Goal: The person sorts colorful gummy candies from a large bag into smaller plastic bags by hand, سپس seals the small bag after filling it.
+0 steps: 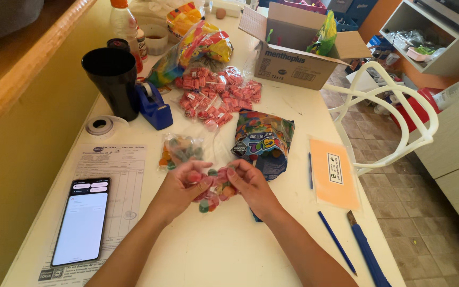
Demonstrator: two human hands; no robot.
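From the head camera, you have both hands at the near middle of the white table (224, 250), closed together on one small clear bag of coloured candies (212, 192). Your left hand (179, 188) has its grip pinching the bag's left edge between thumb and fingers; your right hand (251, 183) has its grip pinched on the right edge, fingers curled over the top. The bag sits between the two hands, just above or on the table; you cannot tell which.

Just beyond your left hand lies one second small candy bag (180, 149), filled and apart from your fingers. Just beyond your right hand lies one large printed candy packet (264, 141), opened at the near end. Farther back are two clear bags of red wrapped sweets (216, 95), touching each other, and behind them a pile of colourful snack packets (200, 45) whose number you cannot tell.

To your left lie one phone (82, 220), screen lit, on one printed paper sheet (115, 165). Beyond them stand one black cup (113, 79), one blue tape dispenser (152, 106) beside it, and one roll of labels (101, 126).

To your right lie one orange card (333, 172), two blue pens (337, 242), one beside the card and one nearer you, and one blue utility knife (365, 247). One open cardboard box (293, 53) stands at the far right; one white chair (394, 106) stands off the table's edge.
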